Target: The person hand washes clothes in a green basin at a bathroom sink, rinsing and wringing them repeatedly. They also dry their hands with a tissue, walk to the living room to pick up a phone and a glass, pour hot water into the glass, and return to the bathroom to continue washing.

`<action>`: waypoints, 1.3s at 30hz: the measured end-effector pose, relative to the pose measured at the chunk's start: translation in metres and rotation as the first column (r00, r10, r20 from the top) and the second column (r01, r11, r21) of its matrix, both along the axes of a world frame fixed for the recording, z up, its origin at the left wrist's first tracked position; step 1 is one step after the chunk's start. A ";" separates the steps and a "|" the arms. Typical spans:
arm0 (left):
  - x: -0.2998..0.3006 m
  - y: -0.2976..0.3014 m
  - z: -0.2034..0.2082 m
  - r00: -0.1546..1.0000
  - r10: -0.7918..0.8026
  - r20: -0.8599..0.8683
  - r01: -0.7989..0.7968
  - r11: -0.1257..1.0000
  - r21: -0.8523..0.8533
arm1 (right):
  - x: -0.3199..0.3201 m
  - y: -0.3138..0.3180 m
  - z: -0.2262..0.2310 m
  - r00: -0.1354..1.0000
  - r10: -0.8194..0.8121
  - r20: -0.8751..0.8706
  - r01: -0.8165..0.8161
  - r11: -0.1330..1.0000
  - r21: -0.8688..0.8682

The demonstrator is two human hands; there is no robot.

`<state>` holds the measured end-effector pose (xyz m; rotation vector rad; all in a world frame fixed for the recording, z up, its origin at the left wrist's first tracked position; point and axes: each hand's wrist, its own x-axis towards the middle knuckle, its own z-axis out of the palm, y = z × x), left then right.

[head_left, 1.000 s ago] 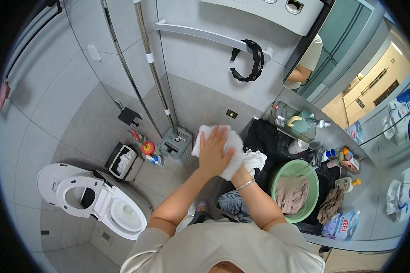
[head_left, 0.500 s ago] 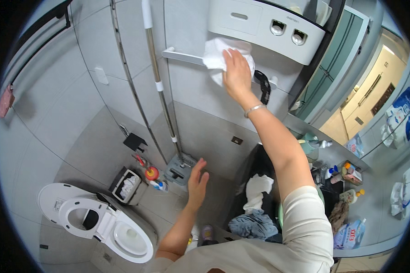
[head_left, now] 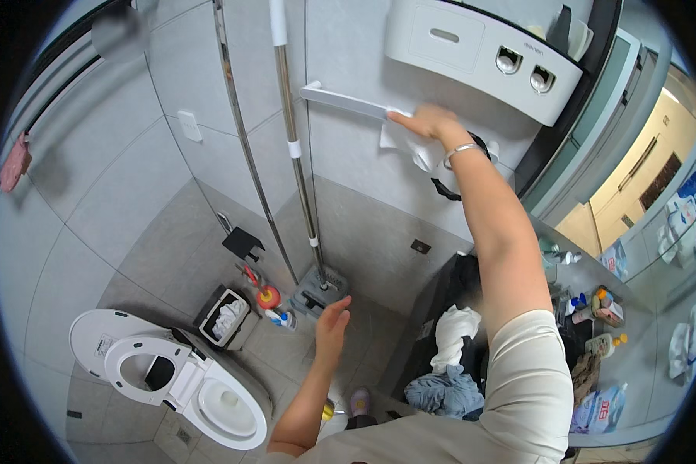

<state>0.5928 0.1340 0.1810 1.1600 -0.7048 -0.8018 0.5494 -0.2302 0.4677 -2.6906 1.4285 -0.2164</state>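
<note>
My right hand [head_left: 433, 124], somewhat blurred, is closed on a thin white cloth [head_left: 402, 141] at the white wall rail [head_left: 348, 103]. The cloth hangs below the rail, partly hidden by the hand. A bracelet circles that wrist. A dark strap [head_left: 445, 189] hangs behind the wrist, mostly covered by it. Above sits a white wall-mounted dispenser unit [head_left: 456, 46], apart from the hand. My left hand [head_left: 333, 332] is open and holds nothing, raised over the floor in front of the grey mop bucket [head_left: 317, 290].
At left stand a toilet [head_left: 224, 406] with raised lid and a small waste bin [head_left: 228, 317]. Two long poles [head_left: 290, 116] lean at the corner. At right, clothes [head_left: 445, 390] lie in the dark basin, beside a counter of bottles [head_left: 599, 344] and a mirror.
My right hand has brought the white cloth from the wall above the rail down onto the rail, bunching it. The whole view has shifted slightly. My left hand stays raised and open.
</note>
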 end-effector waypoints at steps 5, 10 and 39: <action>-0.015 -0.010 0.011 1.000 -0.020 -0.006 0.020 0.998 0.068 | -0.027 0.029 0.001 0.953 0.253 0.166 -0.114 0.810 -0.576; -0.059 -0.018 0.021 0.976 -0.208 0.060 0.208 0.978 0.013 | -0.122 0.132 -0.064 0.688 0.513 0.513 -0.213 0.819 -0.533; -0.732 0.277 -0.086 -0.604 -0.794 -0.076 0.720 -0.583 0.376 | -0.722 0.875 -0.409 -0.702 -0.480 0.526 0.536 0.129 0.834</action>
